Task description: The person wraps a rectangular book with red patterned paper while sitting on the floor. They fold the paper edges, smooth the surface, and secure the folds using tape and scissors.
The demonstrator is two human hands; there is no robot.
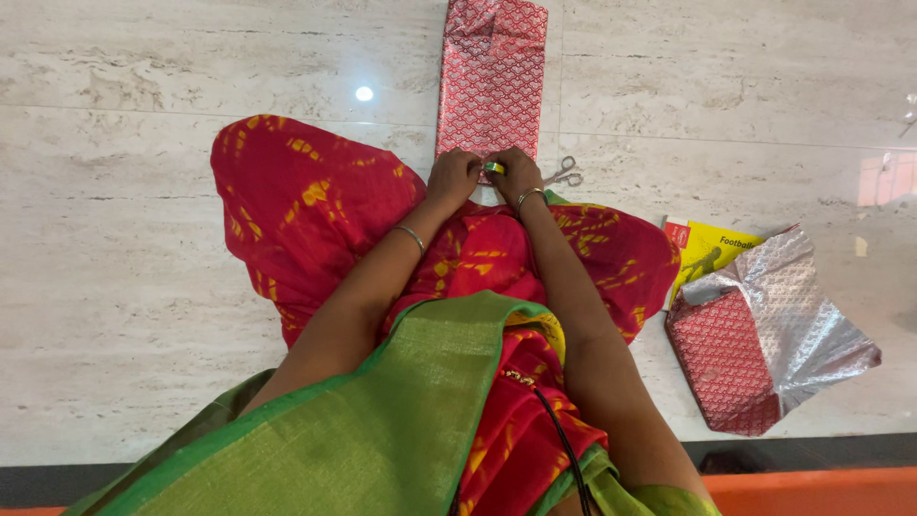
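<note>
A box wrapped in red patterned paper (492, 76) lies on the marble floor in front of my knees. My left hand (452, 175) rests at its near end, fingers curled on the paper edge. Beside it, my right hand (517, 173) is closed on a small green roll of tape (493, 168), which sits between the two hands. Both wrists wear thin bangles. The near edge of the box is hidden by my hands.
Scissors (564, 174) lie on the floor just right of my right hand. Further right are a yellow box (712, 250) and a half-wrapped parcel in red and silver paper (764, 330). My red and green clothing (315, 220) spreads over the floor.
</note>
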